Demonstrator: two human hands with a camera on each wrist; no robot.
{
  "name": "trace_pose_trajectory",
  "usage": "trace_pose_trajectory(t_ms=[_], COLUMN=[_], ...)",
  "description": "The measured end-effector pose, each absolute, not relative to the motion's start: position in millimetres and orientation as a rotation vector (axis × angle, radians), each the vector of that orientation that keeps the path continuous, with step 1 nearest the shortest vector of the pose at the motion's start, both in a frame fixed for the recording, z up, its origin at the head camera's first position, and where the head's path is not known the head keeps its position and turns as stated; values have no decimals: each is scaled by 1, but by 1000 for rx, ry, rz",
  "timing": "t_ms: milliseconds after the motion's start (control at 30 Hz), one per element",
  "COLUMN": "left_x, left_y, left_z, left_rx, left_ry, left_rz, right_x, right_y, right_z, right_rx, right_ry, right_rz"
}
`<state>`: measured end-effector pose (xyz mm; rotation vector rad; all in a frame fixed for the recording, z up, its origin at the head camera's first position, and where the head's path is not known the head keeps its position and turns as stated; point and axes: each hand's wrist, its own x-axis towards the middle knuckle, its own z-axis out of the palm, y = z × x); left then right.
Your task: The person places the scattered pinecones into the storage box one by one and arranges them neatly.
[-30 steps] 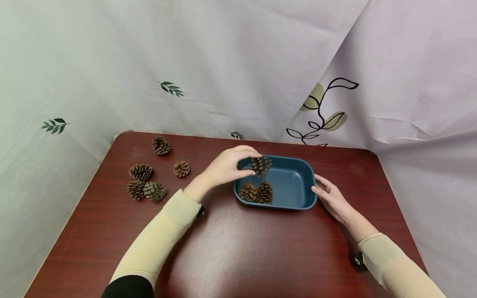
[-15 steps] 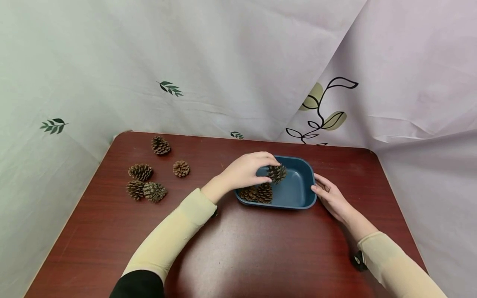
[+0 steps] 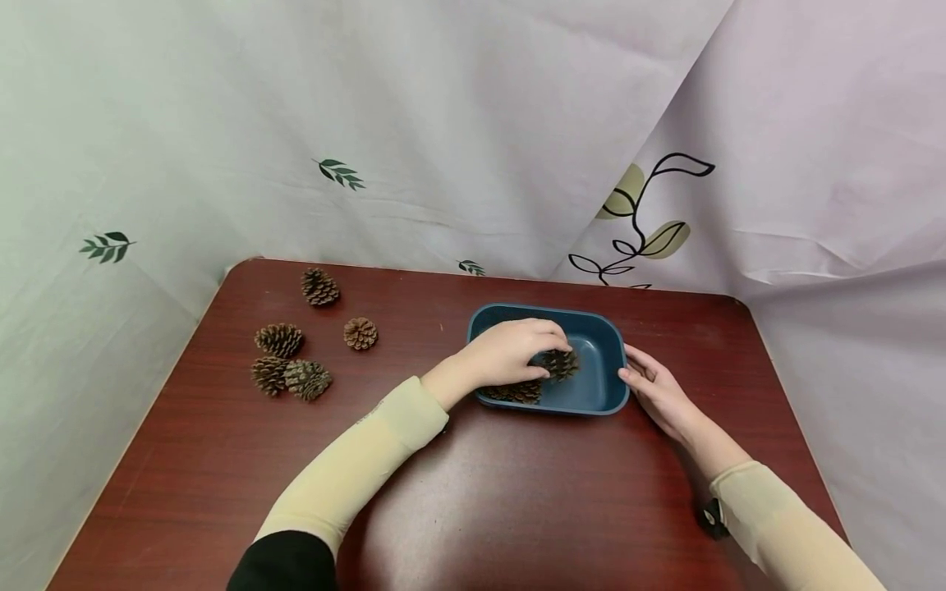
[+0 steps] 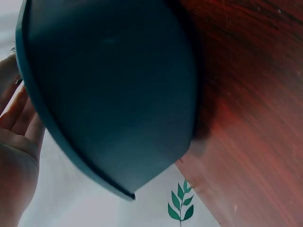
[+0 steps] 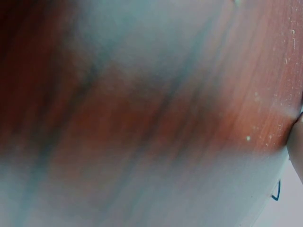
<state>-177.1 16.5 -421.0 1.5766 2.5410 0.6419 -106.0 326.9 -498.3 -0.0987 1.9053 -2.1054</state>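
Note:
My left hand (image 3: 516, 351) reaches down into a blue rectangular plastic bin (image 3: 606, 320), its thumb and fingers holding a brown pine cone (image 3: 565, 364) low inside. Beneath that hand, more pine cones (image 3: 521, 391) lie in the bin's near left corner, partly hidden. At the bin's right end, my right hand (image 3: 659, 396) grips the rim, thumb on top and fingers along the outer wall. The left wrist view shows the bin's outer wall (image 4: 113, 109) with part of the left hand (image 4: 19, 151) beyond its rim; the held cone is hidden there. The right wrist view is mostly blurred.
Several loose pine cones lie on the left of the dark red wooden table (image 3: 473, 492): one at the back (image 3: 320, 287), one nearer the bin (image 3: 360, 334), and a cluster (image 3: 287, 377) further left. A pale curtain (image 3: 443, 148) hangs behind the table's back edge.
My left hand has carried the pine cone rightward and lower, from the bin's back left part down toward its middle. The right hand has stayed at the rim.

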Motion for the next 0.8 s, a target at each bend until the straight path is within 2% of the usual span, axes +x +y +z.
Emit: trace_pose_trajectory(t_ms=[800], left_x=[-176], left_y=[37], left_z=[-436], left_rx=[1627], left_ry=[2493], left_rz=[349], right_x=[-107], right_y=[328], right_z=[-500], right_rx=[-115], right_ry=[1877], right_rz=[-2127])
